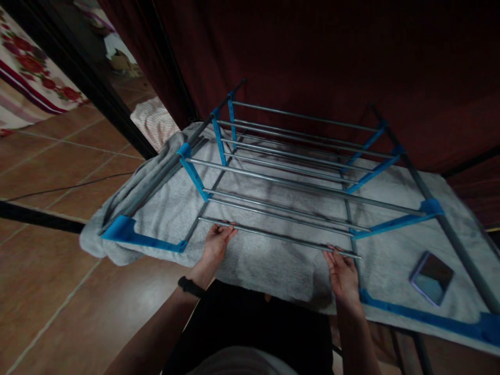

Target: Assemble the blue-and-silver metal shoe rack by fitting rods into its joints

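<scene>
A metal rack (297, 172) of grey rods and blue plastic joints lies on a grey towel (269, 260). My left hand (216, 244) holds the left part of the nearest loose rod (277, 237), fingers curled on it. My right hand (341, 272) grips the same rod near its right end. A black band sits on my left wrist.
A phone (432, 277) lies face up on the towel at the right. A blue foot piece (135, 234) juts out at the towel's left edge. Brown tiled floor (50, 260) spreads to the left, crossed by a dark cable. A dark red curtain hangs behind.
</scene>
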Tool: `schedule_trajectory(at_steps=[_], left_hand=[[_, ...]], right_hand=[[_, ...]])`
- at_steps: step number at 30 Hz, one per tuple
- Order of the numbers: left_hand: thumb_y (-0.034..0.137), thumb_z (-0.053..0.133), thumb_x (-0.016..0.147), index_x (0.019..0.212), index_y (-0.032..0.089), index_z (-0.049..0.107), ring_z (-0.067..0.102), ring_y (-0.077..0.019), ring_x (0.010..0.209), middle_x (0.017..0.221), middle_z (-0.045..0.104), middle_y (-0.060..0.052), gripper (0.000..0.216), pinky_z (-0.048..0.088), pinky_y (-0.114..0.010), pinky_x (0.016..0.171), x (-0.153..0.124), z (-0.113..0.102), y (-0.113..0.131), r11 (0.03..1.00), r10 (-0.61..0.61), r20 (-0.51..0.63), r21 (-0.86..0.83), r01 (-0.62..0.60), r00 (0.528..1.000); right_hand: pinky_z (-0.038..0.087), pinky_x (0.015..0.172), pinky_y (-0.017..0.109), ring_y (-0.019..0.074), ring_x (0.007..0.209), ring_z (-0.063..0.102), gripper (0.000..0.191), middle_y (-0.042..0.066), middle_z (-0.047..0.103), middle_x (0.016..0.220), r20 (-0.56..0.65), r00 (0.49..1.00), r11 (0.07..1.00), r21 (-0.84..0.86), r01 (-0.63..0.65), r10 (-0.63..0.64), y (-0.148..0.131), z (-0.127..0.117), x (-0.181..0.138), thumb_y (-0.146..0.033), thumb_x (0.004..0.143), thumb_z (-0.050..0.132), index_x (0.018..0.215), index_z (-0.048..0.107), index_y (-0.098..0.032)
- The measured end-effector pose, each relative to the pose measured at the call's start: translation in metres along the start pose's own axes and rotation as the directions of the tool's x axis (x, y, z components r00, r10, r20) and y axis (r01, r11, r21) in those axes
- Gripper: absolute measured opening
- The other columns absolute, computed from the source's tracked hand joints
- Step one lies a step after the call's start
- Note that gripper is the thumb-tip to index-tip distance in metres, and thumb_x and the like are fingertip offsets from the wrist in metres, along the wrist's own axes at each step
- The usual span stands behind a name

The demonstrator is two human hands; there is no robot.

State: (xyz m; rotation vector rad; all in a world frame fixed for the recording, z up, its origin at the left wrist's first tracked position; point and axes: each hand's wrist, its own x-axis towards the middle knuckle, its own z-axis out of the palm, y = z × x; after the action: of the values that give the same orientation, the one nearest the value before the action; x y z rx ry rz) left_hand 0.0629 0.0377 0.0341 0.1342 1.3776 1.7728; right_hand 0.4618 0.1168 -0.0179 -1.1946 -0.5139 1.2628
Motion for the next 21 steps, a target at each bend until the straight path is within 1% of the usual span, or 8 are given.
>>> schedule_trajectory(at_steps=[4,6,9,11,13,15,17,21], left_hand=[[0.016,0.103,0.064,0.081,0.021,0.067,0.078,-0.0187,0.094,0.077,0.072,0.003,0.04,0.065,-0.039,0.103,0.002,0.0,0.002,1.0,-0.008,-0.019,0.014,0.009,1.0],[0.014,0.103,0.062,0.081,0.02,0.068,0.078,-0.0184,0.093,0.074,0.07,0.004,0.041,0.064,-0.041,0.106,0.003,0.0,0.003,1.0,-0.015,-0.022,0.017,0.015,1.0],[0.011,0.101,0.062,0.08,0.019,0.067,0.078,-0.0169,0.092,0.074,0.07,0.004,0.04,0.063,-0.043,0.111,0.005,0.0,0.005,0.999,-0.031,-0.026,0.028,0.032,0.999],[0.009,0.098,0.066,0.077,0.019,0.064,0.078,-0.0165,0.091,0.074,0.07,0.004,0.037,0.063,-0.044,0.112,0.005,0.002,0.007,0.999,-0.034,-0.053,0.023,0.035,0.998],[0.01,0.094,0.074,0.075,0.019,0.062,0.079,-0.0169,0.089,0.075,0.072,0.004,0.033,0.064,-0.046,0.111,0.004,0.006,0.009,0.999,-0.04,-0.1,0.014,0.041,0.994],[0.012,0.087,0.083,0.075,0.019,0.063,0.079,-0.0177,0.087,0.079,0.075,0.001,0.026,0.065,-0.048,0.11,0.003,0.01,0.011,0.998,-0.056,-0.143,0.014,0.059,0.988],[0.013,0.082,0.089,0.077,0.019,0.064,0.08,-0.0189,0.086,0.082,0.077,-0.001,0.023,0.065,-0.05,0.11,0.001,0.014,0.014,0.997,-0.067,-0.155,0.017,0.071,0.986],[0.014,0.084,0.088,0.073,0.02,0.06,0.081,-0.0224,0.09,0.08,0.077,0.0,0.029,0.065,-0.052,0.108,-0.002,0.017,0.017,0.998,-0.059,-0.128,0.011,0.061,0.99]], right_hand=[[0.065,0.107,0.046,0.0186,0.099,0.078,0.034,-0.002,0.08,0.097,0.007,1.0,1.0,-0.018,0.024,-0.024,-0.002,0.008,-0.005,-0.04,0.071,0.1,0.089,0.074,-0.028],[0.065,0.107,0.047,0.0191,0.098,0.078,0.035,-0.001,0.08,0.096,-0.001,1.0,1.0,-0.007,0.023,-0.023,-0.004,0.013,-0.007,-0.04,0.069,0.1,0.088,0.073,-0.028],[0.066,0.105,0.046,0.0196,0.098,0.077,0.035,-0.001,0.079,0.095,-0.028,1.0,1.0,0.017,0.012,-0.011,-0.005,0.02,-0.009,-0.041,0.067,0.1,0.085,0.073,-0.028],[0.066,0.103,0.045,0.0196,0.097,0.077,0.034,-0.001,0.079,0.096,-0.038,0.999,1.0,0.026,0.005,-0.004,-0.006,0.022,-0.009,-0.04,0.066,0.1,0.084,0.072,-0.03],[0.067,0.101,0.044,0.019,0.095,0.076,0.034,-0.002,0.08,0.096,-0.04,0.999,0.999,0.042,-0.007,0.008,-0.006,0.024,-0.01,-0.038,0.066,0.1,0.082,0.07,-0.031],[0.068,0.099,0.042,0.0183,0.094,0.076,0.036,-0.003,0.081,0.096,-0.036,0.999,0.998,0.063,-0.016,0.018,-0.006,0.024,-0.01,-0.038,0.066,0.101,0.08,0.068,-0.032],[0.069,0.096,0.04,0.018,0.094,0.077,0.037,-0.003,0.081,0.096,-0.032,0.999,0.997,0.081,-0.018,0.02,-0.006,0.025,-0.011,-0.039,0.066,0.101,0.082,0.068,-0.031],[0.069,0.096,0.042,0.0194,0.094,0.079,0.035,-0.001,0.082,0.098,-0.017,1.0,0.994,0.112,-0.015,0.017,-0.006,0.026,-0.01,-0.048,0.075,0.096,0.09,0.07,-0.029]])
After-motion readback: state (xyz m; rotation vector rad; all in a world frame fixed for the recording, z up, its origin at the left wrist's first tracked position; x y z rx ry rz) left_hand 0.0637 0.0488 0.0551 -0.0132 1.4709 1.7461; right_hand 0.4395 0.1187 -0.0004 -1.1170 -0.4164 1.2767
